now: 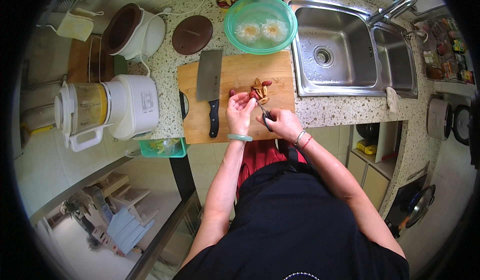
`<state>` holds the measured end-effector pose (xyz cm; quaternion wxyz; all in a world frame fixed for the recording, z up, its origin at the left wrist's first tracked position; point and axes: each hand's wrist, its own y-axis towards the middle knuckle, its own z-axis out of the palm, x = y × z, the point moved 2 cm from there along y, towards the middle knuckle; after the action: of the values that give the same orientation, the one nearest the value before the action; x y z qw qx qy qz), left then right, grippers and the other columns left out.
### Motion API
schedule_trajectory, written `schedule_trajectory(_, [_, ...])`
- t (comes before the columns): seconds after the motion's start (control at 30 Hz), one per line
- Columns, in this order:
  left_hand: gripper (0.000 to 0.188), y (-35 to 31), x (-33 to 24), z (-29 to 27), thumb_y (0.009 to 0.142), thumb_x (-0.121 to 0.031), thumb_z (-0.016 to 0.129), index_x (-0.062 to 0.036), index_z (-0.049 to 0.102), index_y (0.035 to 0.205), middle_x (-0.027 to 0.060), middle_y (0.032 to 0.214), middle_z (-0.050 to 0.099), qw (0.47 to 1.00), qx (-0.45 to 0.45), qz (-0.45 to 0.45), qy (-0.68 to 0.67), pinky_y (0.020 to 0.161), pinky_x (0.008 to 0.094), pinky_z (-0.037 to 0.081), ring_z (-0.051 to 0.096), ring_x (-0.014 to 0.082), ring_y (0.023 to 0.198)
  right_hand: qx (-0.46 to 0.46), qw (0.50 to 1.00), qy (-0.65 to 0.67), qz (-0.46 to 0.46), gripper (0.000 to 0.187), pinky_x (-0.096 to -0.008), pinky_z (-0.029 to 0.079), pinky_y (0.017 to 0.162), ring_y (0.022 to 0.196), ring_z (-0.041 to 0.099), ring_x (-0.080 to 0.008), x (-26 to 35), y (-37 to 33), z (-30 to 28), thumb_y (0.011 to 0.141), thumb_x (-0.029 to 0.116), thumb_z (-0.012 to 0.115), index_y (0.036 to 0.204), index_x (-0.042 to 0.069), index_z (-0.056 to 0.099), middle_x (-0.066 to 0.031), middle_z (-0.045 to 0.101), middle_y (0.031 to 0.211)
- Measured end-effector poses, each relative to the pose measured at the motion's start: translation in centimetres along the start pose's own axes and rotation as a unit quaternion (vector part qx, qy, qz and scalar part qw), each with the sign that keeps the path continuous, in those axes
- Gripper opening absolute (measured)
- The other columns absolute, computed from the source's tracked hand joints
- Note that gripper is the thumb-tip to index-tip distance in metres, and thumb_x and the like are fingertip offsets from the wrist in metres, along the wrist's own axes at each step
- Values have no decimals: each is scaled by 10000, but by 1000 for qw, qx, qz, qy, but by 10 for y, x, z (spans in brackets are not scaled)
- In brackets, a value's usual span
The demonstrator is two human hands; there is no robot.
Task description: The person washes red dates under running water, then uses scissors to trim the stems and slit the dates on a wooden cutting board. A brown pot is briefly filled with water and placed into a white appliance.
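Note:
My left hand, with a jade-green bangle at the wrist, pinches a dark red jujube over the wooden cutting board. In my right hand is a pair of black-handled scissors, their blades against or very near that fruit. Just beyond my fingertips lies a small heap of cut jujube pieces, brownish and red. One more jujube rests left of my left fingers. A cleaver lies flat on the board's left part, its black handle toward me.
Behind the board stands a green basin with two pale, frilly clumps in water. A double steel sink is at the right. Leftward are a blender, a white pot and a brown lid. Below the counter's edge hangs a green bin.

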<state>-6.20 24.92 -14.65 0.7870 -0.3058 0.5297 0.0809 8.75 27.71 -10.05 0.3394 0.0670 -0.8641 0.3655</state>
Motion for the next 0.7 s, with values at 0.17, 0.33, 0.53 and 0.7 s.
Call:
schedule_trajectory(0.17, [234, 1, 2, 2, 804, 10, 689, 1, 569, 1004, 92, 943, 654, 999, 29, 6, 23, 782, 261, 532, 631, 134, 842, -15, 1000, -4, 16, 634, -449, 510, 724, 792, 654, -364, -3, 2, 4, 765, 671, 553, 761, 44, 640, -203, 661, 760])
schedule_trajectory(0.33, [202, 2, 6, -1, 825, 32, 661, 21, 582, 1011, 109, 958, 656, 999, 33, 15, 32, 782, 294, 571, 648, 159, 850, -31, 999, 7, 2, 628, -456, 503, 687, 742, 647, -365, -6, 2, 7, 769, 653, 566, 710, 31, 630, -202, 645, 708])
schedule_trajectory(0.53, [225, 2, 5, -4, 805, 10, 690, 5, 584, 1003, 82, 931, 662, 999, 40, 2, 32, 770, 256, 536, 639, 125, 809, -45, 998, -7, -32, 632, -466, 496, 663, 710, 644, -364, -12, 4, 10, 773, 642, 575, 659, 22, 623, -208, 628, 668])
schedule_trajectory(0.7, [193, 1, 3, -2, 826, 21, 664, 21, 590, 1004, 109, 957, 661, 998, 51, 7, 44, 771, 288, 572, 653, 158, 840, -37, 999, -14, -4, 633, -462, 505, 702, 763, 646, -376, -6, 1, 7, 777, 657, 553, 738, 31, 634, -217, 649, 739])
